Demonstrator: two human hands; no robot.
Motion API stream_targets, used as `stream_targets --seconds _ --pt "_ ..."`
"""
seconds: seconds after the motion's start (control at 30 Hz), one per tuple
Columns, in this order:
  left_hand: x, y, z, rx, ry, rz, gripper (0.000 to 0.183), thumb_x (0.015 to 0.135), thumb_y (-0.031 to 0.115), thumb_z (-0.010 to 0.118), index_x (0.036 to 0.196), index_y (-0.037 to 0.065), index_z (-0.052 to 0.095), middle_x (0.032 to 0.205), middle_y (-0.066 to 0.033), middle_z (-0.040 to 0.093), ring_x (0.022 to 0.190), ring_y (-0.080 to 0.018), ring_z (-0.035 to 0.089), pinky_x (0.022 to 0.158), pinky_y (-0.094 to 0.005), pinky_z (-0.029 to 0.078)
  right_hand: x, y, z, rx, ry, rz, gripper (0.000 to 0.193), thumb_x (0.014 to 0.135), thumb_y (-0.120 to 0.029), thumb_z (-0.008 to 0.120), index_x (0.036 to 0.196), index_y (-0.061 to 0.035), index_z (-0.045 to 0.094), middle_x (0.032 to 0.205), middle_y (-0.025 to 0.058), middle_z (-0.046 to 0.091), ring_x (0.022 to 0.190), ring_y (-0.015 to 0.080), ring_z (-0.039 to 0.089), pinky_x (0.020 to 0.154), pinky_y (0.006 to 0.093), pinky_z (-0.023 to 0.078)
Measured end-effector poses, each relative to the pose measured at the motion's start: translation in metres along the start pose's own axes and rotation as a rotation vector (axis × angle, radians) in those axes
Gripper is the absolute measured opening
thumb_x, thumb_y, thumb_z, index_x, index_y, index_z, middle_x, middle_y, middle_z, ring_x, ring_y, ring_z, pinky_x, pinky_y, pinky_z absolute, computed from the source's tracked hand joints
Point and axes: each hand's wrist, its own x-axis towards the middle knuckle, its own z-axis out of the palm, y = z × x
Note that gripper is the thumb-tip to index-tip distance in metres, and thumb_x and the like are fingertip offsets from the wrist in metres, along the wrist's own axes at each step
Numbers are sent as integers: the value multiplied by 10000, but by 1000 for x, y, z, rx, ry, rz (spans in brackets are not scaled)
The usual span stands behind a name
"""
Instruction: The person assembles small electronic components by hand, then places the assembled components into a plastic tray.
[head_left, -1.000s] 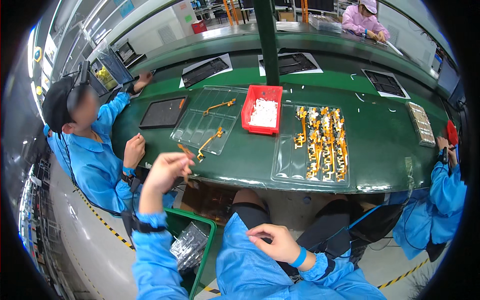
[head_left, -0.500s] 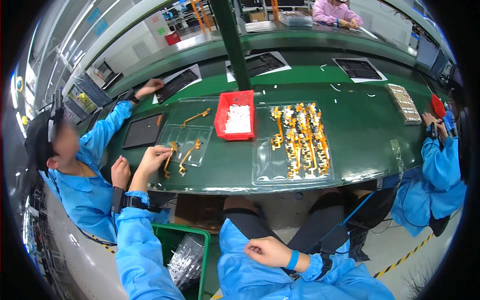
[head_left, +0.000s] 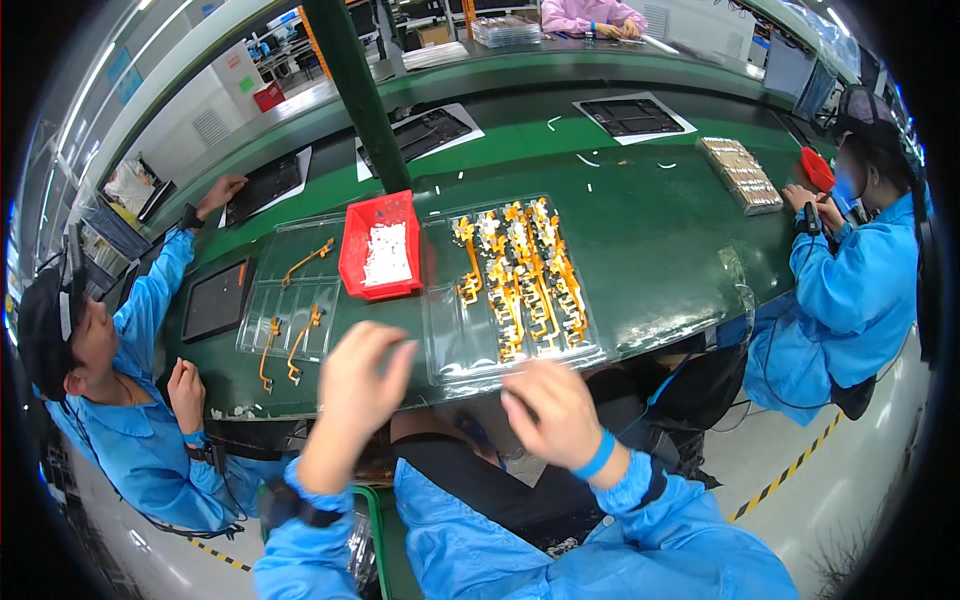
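Note:
My left hand (head_left: 365, 388) is raised over the table's near edge, between two clear trays. Its fingers are loosely bent, thumb apart, holding nothing visible. My right hand (head_left: 552, 412) hovers by the near edge of the clear plastic tray (head_left: 455, 350), thumb apart from the fingers and nothing visible in it. This tray carries rows of orange flex cables (head_left: 535, 280) with small connectors, plus a single flex cable (head_left: 468, 262) at its left. In the left clear tray (head_left: 255, 335) lie three separate flex cables, one of them a flex cable (head_left: 268, 355) near its lower left.
A red bin (head_left: 350, 250) of small white pieces stands between the trays, beside a green post (head_left: 365, 100). Co-workers in blue sit left and right. Black panels (head_left: 630, 115) lie along the back. A stacked pale block (head_left: 740, 175) sits right; a green crate (head_left: 375, 545) is below.
My left hand has let go of a flex cable in the left tray and drawn back. My right hand has risen from my lap to the right tray's edge. The view has swung right.

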Motion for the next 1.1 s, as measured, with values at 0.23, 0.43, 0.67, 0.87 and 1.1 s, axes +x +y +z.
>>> stream_targets --seconds 0.23,0.43,0.67,0.87,1.1 --pt "46 10 105 190 -111 13 197 800 88 649 981 13 666 1022 -117 623 990 -300 599 850 -405 526 3 28 10 -455 -123 87 463 882 -352 625 1218 -34 621 1333 145 564 1271 294 503 1084 471 340" --pt "55 7 111 261 -132 -12 106 808 60 656 900 24 697 922 -118 627 933 -303 604 834 -399 515 1 32 12 -435 -70 89 476 881 -375 617 1210 -32 629 1341 152 562 1282 283 501 1092 457 334" --pt "77 -6 112 112 -268 -122 73 791 66 667 807 0 640 852 -192 630 874 -377 617 804 -450 507 12 15 -31 47 44 116 444 852 -184 666 1250 -6 582 1343 180 556 1278 335 507 1090 451 356" --pt "89 -3 103 19 -281 -305 133 865 104 631 861 -29 636 838 -203 692 802 -365 673 741 -426 527 -16 -57 -113 757 543 -357 307 831 -72 633 1127 0 593 1015 203 617 924 342 610 832 479 500" --pt "100 -21 86 -219 -258 -491 190 915 132 588 903 -49 644 807 -131 704 733 -205 670 699 -334 521 -22 -69 -145 1221 220 -638 647 810 64 610 1334 -312 561 1368 -179 537 1288 237 454 936 511 415"
